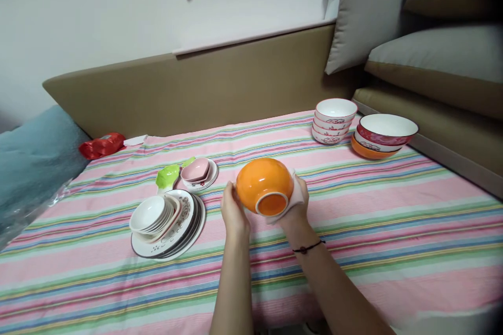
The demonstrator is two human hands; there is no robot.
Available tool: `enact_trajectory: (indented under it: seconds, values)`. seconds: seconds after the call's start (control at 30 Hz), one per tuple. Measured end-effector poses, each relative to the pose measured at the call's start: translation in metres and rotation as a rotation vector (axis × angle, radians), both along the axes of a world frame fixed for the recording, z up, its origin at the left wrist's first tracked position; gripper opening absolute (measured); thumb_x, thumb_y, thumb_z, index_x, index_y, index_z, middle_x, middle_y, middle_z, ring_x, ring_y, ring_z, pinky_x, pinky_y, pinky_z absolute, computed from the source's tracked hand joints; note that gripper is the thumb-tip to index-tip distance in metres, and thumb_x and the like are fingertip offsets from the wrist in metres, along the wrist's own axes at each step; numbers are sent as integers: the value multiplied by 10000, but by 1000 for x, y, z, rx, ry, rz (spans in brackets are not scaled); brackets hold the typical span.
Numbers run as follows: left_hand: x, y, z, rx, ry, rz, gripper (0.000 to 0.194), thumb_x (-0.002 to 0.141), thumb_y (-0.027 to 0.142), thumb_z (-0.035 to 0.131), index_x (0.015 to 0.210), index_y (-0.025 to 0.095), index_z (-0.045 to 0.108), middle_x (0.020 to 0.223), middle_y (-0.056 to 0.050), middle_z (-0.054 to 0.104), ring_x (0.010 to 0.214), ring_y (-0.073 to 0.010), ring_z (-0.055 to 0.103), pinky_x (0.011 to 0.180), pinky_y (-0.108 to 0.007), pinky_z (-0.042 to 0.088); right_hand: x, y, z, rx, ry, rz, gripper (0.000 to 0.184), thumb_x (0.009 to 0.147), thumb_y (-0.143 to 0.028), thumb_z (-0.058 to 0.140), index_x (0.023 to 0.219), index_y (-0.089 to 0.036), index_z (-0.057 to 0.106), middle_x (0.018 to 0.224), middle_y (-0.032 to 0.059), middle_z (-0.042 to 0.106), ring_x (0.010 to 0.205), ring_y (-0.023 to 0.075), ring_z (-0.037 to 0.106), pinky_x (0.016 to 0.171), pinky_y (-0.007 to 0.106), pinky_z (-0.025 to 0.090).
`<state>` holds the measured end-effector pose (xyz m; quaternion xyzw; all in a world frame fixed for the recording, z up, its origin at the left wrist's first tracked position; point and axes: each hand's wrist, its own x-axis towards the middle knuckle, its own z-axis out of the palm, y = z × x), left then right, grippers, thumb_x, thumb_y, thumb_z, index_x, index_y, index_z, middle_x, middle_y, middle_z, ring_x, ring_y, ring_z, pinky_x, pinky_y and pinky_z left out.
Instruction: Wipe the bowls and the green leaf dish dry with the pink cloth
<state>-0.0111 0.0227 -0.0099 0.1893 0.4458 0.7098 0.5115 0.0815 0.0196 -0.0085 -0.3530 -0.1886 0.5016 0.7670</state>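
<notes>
We hold the orange bowl [259, 175] over the middle of the striped sheet [393, 235], its foot tipped toward us: our left hand [234, 212] cups one side, our right hand [294, 214] presses a pale cloth [297, 191] against the other, fingertips mostly hidden. We judge its wiping under way; bowls [334, 131] stand stacked toward the far right corner, plates [168, 235] nearer the left edge, though which are wiped we cannot tell.
</notes>
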Motion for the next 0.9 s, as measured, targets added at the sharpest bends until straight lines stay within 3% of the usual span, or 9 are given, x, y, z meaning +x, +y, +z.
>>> enact_trajectory:
  seconds: [0.07, 0.13, 0.2, 0.27, 0.4, 0.5, 0.6, 0.77, 0.9]
  values:
    - [-5, 1, 2, 94, 273, 29, 320, 824, 458, 546, 776, 163, 660, 758, -19, 653, 726, -131, 596, 708, -248, 444, 10, 1, -2, -72, 130, 5, 340, 794, -549, 530, 698, -225, 488, 641, -31, 548, 614, 155, 574, 593, 294, 514]
    - [-7, 3, 2, 131, 437, 5, 390, 829, 528, 520, 802, 165, 660, 764, -27, 651, 721, -132, 590, 674, -242, 430, 16, 0, -3, -92, 61, -42, 299, 779, -491, 590, 705, -218, 496, 649, -42, 522, 607, 133, 537, 583, 261, 484]
    - [-7, 4, 0, 71, 380, -71, 456, 807, 591, 509, 664, 166, 594, 624, -2, 578, 583, -116, 524, 564, -236, 383, 18, -2, -3, -85, -151, -62, 305, 786, -458, 614, 666, -213, 478, 600, -57, 457, 545, 108, 457, 516, 231, 415]
    - [-5, 6, 0, -3, 168, -115, 494, 769, 609, 528, 528, 189, 436, 492, 45, 426, 463, -91, 402, 490, -235, 317, 17, -5, -2, -63, -349, -18, 353, 813, -460, 595, 621, -218, 424, 554, -69, 378, 497, 96, 371, 464, 228, 337]
    - [-2, 3, 1, -57, -36, 27, 380, 664, 432, 671, 565, 192, 393, 511, 83, 381, 463, -73, 379, 508, -228, 314, 13, -11, 4, 24, -614, 0, 320, 897, -450, 467, 676, -219, 459, 580, -55, 396, 528, 113, 385, 498, 244, 332]
    - [-4, -3, 4, -89, 20, 98, 313, 654, 395, 663, 596, 187, 435, 545, 78, 407, 486, -79, 394, 511, -236, 308, 10, -17, 10, 117, -840, -89, 253, 936, -387, 397, 889, -205, 567, 774, 9, 568, 720, 164, 531, 665, 289, 432]
    - [-6, -9, 9, -29, 219, 126, 322, 721, 405, 596, 559, 187, 424, 532, 66, 377, 492, -82, 359, 495, -242, 280, 5, -22, 12, 206, -1045, -199, 257, 939, -317, 366, 1035, -189, 568, 967, 80, 613, 928, 217, 557, 840, 370, 442]
    - [-4, -18, 14, 75, 586, 177, 399, 821, 365, 498, 499, 193, 338, 504, 55, 270, 488, -80, 250, 472, -252, 209, -3, -25, 12, 272, -1210, -332, 249, 910, -281, 395, 1059, -175, 564, 993, 108, 609, 950, 242, 531, 860, 412, 432]
    - [-1, -17, 12, 89, 451, 199, 377, 783, 354, 544, 521, 199, 321, 512, 62, 258, 472, -72, 254, 459, -241, 211, 1, -20, 17, 312, -1133, -252, 210, 896, -296, 425, 993, -204, 587, 934, 72, 611, 915, 226, 540, 833, 386, 436]
